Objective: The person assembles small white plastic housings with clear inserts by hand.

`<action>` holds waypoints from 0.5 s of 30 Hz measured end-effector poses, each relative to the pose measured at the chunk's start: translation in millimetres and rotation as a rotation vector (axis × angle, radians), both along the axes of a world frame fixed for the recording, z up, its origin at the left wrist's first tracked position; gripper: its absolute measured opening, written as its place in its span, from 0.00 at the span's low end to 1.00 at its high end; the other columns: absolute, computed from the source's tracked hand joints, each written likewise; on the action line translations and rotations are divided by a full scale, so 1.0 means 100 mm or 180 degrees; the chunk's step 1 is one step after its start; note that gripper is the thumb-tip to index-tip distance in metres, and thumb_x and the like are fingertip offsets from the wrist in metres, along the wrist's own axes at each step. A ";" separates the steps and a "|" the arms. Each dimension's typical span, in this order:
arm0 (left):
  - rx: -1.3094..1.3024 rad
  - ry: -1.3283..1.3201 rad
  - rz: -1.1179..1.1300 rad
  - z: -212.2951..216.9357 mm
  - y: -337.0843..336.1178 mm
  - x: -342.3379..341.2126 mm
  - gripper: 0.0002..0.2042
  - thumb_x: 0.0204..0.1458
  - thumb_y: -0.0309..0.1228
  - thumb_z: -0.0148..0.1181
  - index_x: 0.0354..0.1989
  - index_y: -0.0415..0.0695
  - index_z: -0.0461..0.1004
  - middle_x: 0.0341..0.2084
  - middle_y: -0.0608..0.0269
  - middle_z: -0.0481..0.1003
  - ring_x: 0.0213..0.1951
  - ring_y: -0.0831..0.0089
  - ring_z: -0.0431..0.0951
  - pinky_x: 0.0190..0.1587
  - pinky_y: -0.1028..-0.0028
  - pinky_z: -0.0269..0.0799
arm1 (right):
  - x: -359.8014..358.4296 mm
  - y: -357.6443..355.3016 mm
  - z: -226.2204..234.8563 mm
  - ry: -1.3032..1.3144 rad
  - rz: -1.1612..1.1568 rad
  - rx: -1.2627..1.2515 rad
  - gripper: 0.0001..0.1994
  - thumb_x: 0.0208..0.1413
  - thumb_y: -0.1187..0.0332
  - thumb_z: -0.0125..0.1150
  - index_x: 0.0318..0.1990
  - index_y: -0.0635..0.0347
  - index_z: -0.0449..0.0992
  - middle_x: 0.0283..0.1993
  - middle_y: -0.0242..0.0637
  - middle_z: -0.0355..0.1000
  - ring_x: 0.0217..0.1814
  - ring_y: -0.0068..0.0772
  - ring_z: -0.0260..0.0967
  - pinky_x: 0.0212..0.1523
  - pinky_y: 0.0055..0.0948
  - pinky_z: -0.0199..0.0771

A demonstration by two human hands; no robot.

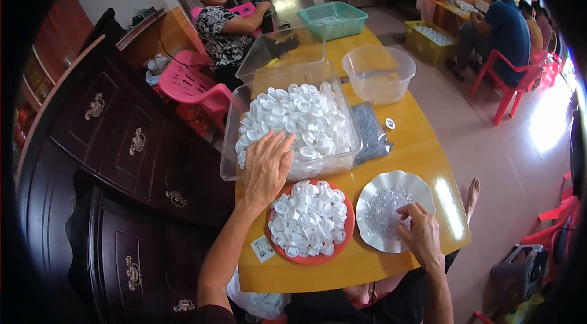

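A small white rectangular label (263,248) is seen lying flat on the yellow surface (422,152) just left of the red plate (349,226), and a clear bag of dark pieces (369,132) is laid right of the clear tub (229,140).

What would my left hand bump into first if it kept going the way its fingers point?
Probably the white caps heaped in the clear tub: the left hand points up-table, fingertips already at its near rim. Depth is uncertain.

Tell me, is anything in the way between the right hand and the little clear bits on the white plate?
Nothing visible. The right hand already rests at the rim of the white plate, fingertips at the clear pieces.
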State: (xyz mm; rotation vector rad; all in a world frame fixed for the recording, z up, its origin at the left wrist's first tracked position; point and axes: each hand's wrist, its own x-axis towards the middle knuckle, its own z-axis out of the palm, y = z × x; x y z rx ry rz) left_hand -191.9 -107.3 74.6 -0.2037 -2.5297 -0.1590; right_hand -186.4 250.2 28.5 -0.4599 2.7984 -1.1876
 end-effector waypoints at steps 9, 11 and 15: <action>0.0112 0.0118 -0.0201 0.05 0.07 0.15 0.18 0.65 0.38 0.49 0.57 0.42 0.73 0.54 0.53 0.73 0.60 0.56 0.69 0.63 0.58 0.58 | 0.21 0.08 -0.02 0.0042 0.0014 -0.0178 0.08 0.51 0.73 0.61 0.40 0.60 0.79 0.34 0.41 0.76 0.34 0.42 0.77 0.37 0.36 0.75; 0.0319 0.0142 -0.0319 0.06 0.06 0.14 0.17 0.63 0.36 0.53 0.57 0.41 0.73 0.54 0.52 0.73 0.59 0.55 0.70 0.63 0.59 0.60 | 0.23 0.09 -0.02 0.0091 -0.0018 -0.0156 0.08 0.51 0.74 0.61 0.40 0.60 0.79 0.34 0.40 0.76 0.33 0.42 0.77 0.36 0.35 0.75; 0.0436 0.0181 -0.0633 0.28 0.06 -0.09 0.20 0.57 0.35 0.61 0.56 0.37 0.72 0.52 0.47 0.74 0.57 0.50 0.72 0.59 0.58 0.65 | 0.23 0.10 -0.06 0.0298 -0.0008 -0.0178 0.12 0.50 0.77 0.63 0.43 0.61 0.79 0.31 0.39 0.76 0.28 0.32 0.72 0.33 0.30 0.73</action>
